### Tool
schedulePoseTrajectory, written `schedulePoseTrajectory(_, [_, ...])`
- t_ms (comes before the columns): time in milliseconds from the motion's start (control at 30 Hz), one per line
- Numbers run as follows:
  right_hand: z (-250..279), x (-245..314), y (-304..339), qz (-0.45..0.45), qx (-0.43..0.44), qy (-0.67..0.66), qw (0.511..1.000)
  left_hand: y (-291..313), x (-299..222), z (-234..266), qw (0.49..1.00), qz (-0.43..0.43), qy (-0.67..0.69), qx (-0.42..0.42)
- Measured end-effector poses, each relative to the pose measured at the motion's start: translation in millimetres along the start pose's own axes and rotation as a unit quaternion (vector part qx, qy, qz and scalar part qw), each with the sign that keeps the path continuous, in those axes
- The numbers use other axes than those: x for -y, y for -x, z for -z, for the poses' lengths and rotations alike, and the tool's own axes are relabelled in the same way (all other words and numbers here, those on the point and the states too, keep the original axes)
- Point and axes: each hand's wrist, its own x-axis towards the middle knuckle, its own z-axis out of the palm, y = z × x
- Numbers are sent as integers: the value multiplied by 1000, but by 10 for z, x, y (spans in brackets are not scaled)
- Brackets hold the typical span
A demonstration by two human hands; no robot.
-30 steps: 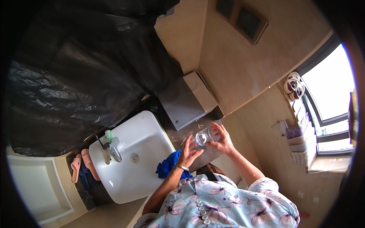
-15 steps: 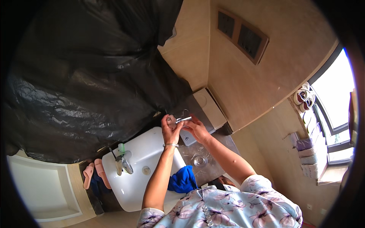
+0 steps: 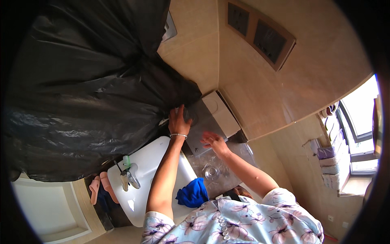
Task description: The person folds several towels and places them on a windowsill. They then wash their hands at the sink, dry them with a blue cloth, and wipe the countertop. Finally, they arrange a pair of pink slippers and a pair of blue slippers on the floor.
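My left hand (image 3: 178,123) reaches to the far left corner of a grey flat-topped surface (image 3: 205,126). Its fingers are round a small clear container (image 3: 187,115), mostly covered by the hand, so its exact kind does not show. My right hand (image 3: 214,142) hovers over the near part of that grey surface, a little blurred, fingers apart and nothing visible in them. Below the hands, a clear round glass-like piece (image 3: 211,173) sits on the dark counter (image 3: 227,162). A blue cloth (image 3: 193,192) drapes over the right edge of the white sink (image 3: 140,158).
Black plastic sheeting (image 3: 89,93) hangs close to my left hand, beyond the sink. A faucet (image 3: 131,178) stands at the sink's left. Beyond the grey surface is a pale box (image 3: 221,112) against the wall. Folded towels (image 3: 328,162) hang by the window at right.
My hands were together over the clear container and a slim whitish piece. They have parted: the left moved farther away with the container; the right let go and drew back.
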Motion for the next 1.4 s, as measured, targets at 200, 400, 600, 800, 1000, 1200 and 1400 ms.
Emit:
schedulePoseTrajectory(200, [434,-325,563,-24,-25,57,998,10,8,-155,999,-27,-4,32])
schedulePoseTrajectory(400, [797,-771,982,42,-26,216,975,20,-149,-128,998,-8,-21,61])
schedulePoseTrajectory(600, [614,-795,1315,134,77,588,794,380,-263,120,999,-14,49,16])
schedulePoseTrajectory(800, [253,-1129,1273,153,112,708,680,1547,-335,172,989,23,147,18])
schedulePoseTrajectory(1000, [337,-910,1187,136,8,535,834,2657,23,-333,907,222,333,132])
schedulePoseTrajectory(1200, [498,-196,1160,19,37,54,998,2462,-421,-109,671,341,605,258])
schedulePoseTrajectory(1400, [336,236,925,17,42,-93,995,1576,-731,39,782,219,565,142])
